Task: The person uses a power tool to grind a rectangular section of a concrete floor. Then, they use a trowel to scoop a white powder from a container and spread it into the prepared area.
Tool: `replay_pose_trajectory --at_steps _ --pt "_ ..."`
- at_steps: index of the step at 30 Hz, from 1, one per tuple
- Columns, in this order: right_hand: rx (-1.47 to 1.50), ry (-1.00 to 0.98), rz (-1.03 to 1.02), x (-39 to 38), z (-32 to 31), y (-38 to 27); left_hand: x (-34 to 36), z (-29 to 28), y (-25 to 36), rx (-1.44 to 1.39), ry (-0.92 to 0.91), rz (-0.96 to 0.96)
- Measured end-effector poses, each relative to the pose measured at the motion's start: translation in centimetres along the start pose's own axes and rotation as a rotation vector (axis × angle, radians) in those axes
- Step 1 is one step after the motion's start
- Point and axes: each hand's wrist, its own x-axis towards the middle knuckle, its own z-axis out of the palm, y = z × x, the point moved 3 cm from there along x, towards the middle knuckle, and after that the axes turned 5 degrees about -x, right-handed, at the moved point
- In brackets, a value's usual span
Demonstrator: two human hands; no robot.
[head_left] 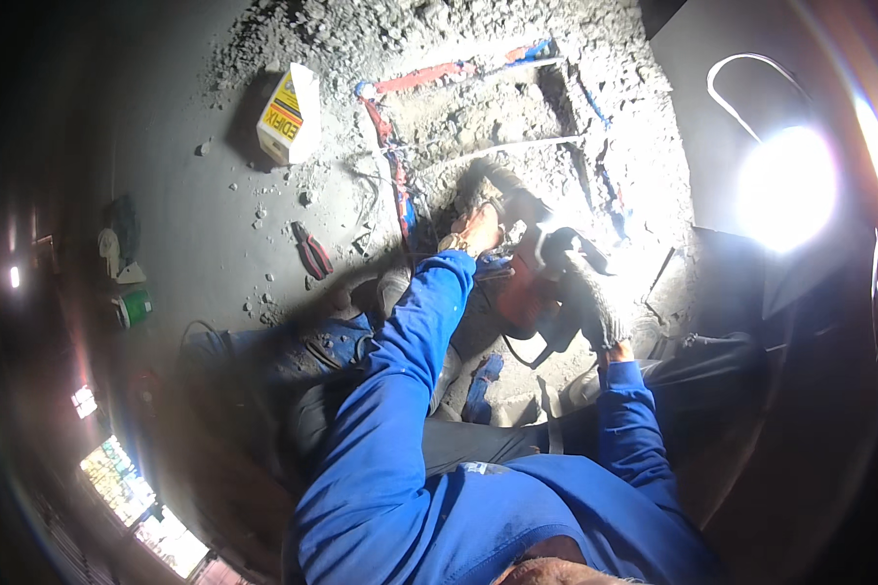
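Observation:
A red and black power tool [525,291] is held low over the edge of a broken-out patch of rubble [488,122]. Its exact kind is hard to make out, since its front end lies in shadow. My right hand [587,294], in a grey work glove, is closed around the tool's rear part. My left hand [483,229], bare with a watch at the wrist, is closed at the tool's front left side; its fingers are partly hidden. Red and blue conduits [400,190] frame the patch, and thin pale rods [517,148] run across it.
Red-handled pliers [312,252] lie on the dusty floor to the left. Farther up stands a white and yellow carton [288,115]. A bright work lamp [787,188] glares at the right. Loose rubble [293,49] is heaped at the far side. A green-and-white container [133,308] sits at the far left.

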Motion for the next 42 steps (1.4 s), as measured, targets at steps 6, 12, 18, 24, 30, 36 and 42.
replay_pose_trajectory --at_steps 6,12,18,24,30,36,42 --pt "-0.208 -0.069 -0.184 2.1 -0.7 6.3 1.1 2.9 -1.3 0.066 0.054 0.051" --pt "-0.062 -0.073 -0.078 -2.3 2.1 4.9 1.3 2.1 -8.4 0.065 0.386 0.672" --pt "0.207 -0.033 0.054 -3.9 -2.3 5.7 -0.5 1.1 0.3 0.104 0.117 0.017" --pt "0.826 -0.152 0.232 -1.6 -6.2 6.2 -2.3 2.3 3.9 0.094 -0.076 0.163" --pt "-0.201 0.090 -0.361 -4.0 -0.5 6.9 -4.6 0.2 -4.6 0.182 0.121 0.093" --pt "-0.524 0.023 -0.687 -7.3 -1.2 2.6 -7.3 -0.3 -2.4 -0.106 0.246 0.183" --pt "0.275 0.157 -0.023 -12.1 -4.7 -2.1 -11.3 -1.2 5.9 -0.005 -0.044 0.273"
